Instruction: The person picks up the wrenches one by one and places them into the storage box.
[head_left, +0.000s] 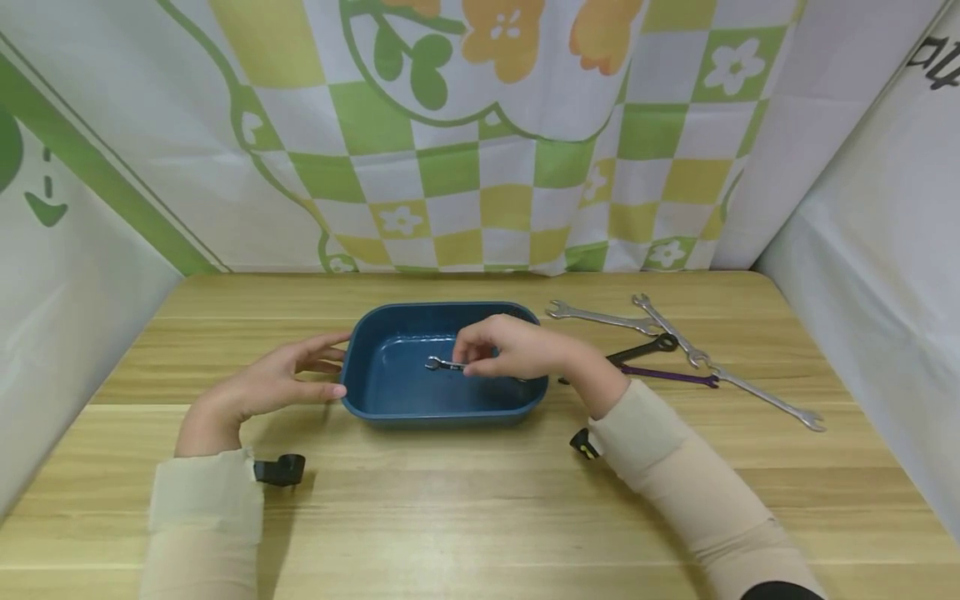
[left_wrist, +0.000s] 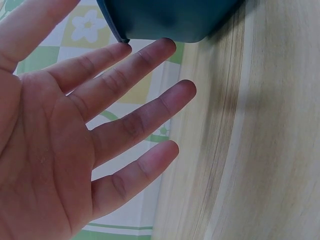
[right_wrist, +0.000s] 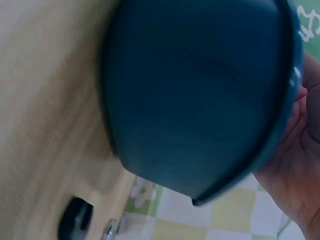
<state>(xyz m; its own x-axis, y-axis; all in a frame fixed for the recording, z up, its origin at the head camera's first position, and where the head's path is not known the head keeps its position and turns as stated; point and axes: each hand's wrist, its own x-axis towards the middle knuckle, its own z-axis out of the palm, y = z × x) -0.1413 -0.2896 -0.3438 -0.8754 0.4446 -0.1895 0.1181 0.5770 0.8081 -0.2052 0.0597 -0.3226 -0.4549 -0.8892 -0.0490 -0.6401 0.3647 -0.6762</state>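
Note:
A blue plastic bin [head_left: 442, 417] stands on the table, its left end beside my left hand [head_left: 277, 382]. The left fingers are extended, with the thumb and fingertips at the bin's wall; the left wrist view shows the spread fingers [left_wrist: 135, 125] at its outside. Over the bin, my right hand [head_left: 517, 348] pinches a small silver wrench [head_left: 437, 363], whose open end points left. In the right wrist view, the bin's outer side [right_wrist: 200, 100] covers the fingers, leaving part of the palm [right_wrist: 295, 155] visible.
Right of the bin lie a silver wrench [head_left: 600, 317], another slanting silver wrench [head_left: 670, 329], a black wrench [head_left: 645, 350], a purple wrench [head_left: 671, 377] and a further silver wrench [head_left: 768, 400]. A patterned curtain [head_left: 450, 167] hangs behind the wooden table [head_left: 420, 517].

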